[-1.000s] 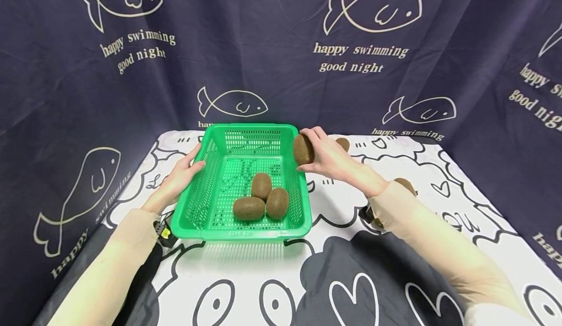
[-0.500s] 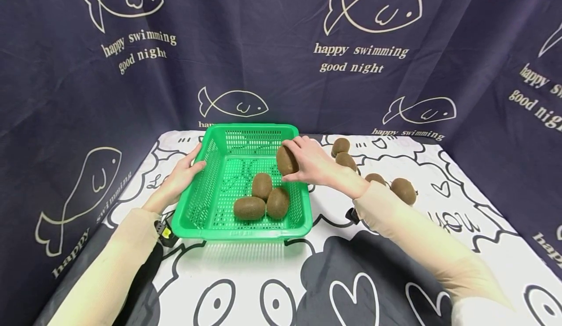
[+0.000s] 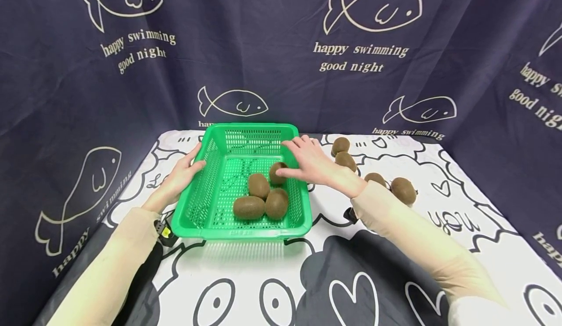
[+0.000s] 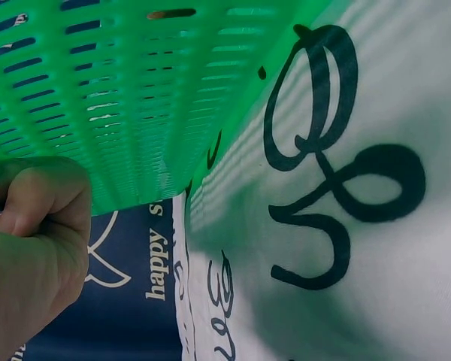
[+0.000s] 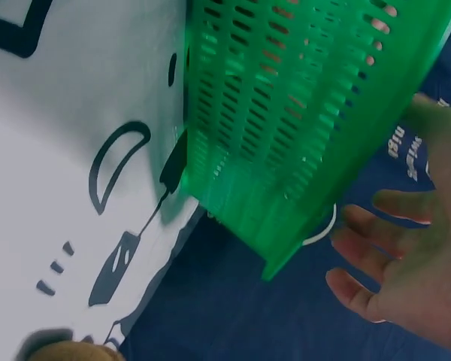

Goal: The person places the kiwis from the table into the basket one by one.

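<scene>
Head view: green basket [image 3: 240, 233] sits on the printed cloth [image 3: 250, 267], nr the middle; L hand [image 3: 180, 175] at its 9 o'clock, thumb over the rim & fingers along the outer wall, so it's gripping the side; R hand [image 3: 312, 161] at abt 2 o'clock, over the rim, thumb & fingers spread wide w/ nothing held; inside, bunched toward 4 o'clock, I count four kiwis: top kiwi [image 3: 275, 176] partly covered by the R thumb, can't tell if they touch; mid kiwi [image 3: 259, 186] just beside it at 8 o'clock; side kiwi [image 3: 277, 204] at its 6 o'clock; low kiwi [image 3: 249, 208] lying crosswise at the side kiwi's 9; four more on the cloth, off at 2 to 3 o'clock: back kiwi [image 3: 340, 145], second kiwi [image 3: 346, 160] close in front, third kiwi [image 3: 374, 177] partly behind the R sleeve [image 3: 421, 248], & end kiwi [image 3: 403, 191] farthest out; navy backdrop [image 3: 263, 62] w/ fish & lettering at 12.

Left wrist view: slotted basket wall fills 9 to 12; L hand at 8, fingers look curled, tips partly hidden; cloth w/ thick black loops at 3; backdrop at 7.

Right wrist view: basket's outer wall at 12 to 1; R hand at 4, fingers parted; brown patches show thru the slots, can't tell which kiwi; rounded brown bit [image 5: 75, 352] at 7, mostly cut off; cloth at 9.
</scene>
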Demonstrator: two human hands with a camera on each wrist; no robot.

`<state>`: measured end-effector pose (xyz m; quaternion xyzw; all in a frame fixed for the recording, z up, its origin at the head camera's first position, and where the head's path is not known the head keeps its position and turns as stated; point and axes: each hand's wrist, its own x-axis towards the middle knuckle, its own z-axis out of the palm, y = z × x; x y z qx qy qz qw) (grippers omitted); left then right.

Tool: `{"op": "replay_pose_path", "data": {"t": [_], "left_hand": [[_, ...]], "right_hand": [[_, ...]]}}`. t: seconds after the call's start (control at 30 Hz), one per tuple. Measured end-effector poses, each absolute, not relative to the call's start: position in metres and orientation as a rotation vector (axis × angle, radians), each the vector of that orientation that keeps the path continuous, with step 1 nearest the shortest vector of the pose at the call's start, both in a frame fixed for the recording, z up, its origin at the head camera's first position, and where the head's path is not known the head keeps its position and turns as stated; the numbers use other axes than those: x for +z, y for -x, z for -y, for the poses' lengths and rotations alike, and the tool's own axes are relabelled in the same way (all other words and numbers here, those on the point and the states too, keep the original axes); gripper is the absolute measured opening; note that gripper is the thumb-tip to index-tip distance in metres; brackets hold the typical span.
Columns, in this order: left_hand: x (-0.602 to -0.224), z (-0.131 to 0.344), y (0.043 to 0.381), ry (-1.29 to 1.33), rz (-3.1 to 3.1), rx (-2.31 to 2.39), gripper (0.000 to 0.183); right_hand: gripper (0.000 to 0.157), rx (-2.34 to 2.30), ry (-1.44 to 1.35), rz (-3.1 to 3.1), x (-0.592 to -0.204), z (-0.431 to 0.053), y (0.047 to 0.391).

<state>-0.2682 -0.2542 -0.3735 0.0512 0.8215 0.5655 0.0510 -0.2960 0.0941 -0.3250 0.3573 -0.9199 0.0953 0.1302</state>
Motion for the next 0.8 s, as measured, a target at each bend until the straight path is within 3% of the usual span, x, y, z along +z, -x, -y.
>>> {"op": "replay_pose_path", "data": {"t": [0.23, 0.6, 0.8], "left_hand": [[-0.373, 0.254, 0.267, -0.153, -2.492, 1.732, 0.065], [-0.373, 0.255, 0.267, -0.163, -2.442, 1.788, 0.065], [-0.375, 0.254, 0.268, -0.163, -2.436, 1.793, 0.066]], "right_hand": [[0.053, 0.480, -0.920, 2.594, -0.319, -0.122, 0.303], [0.061, 0.460, -0.741, 2.709, -0.333, -0.188, 0.330], [0.055, 0.412, -0.785, 2.849, -0.349, -0.212, 0.343]]}}
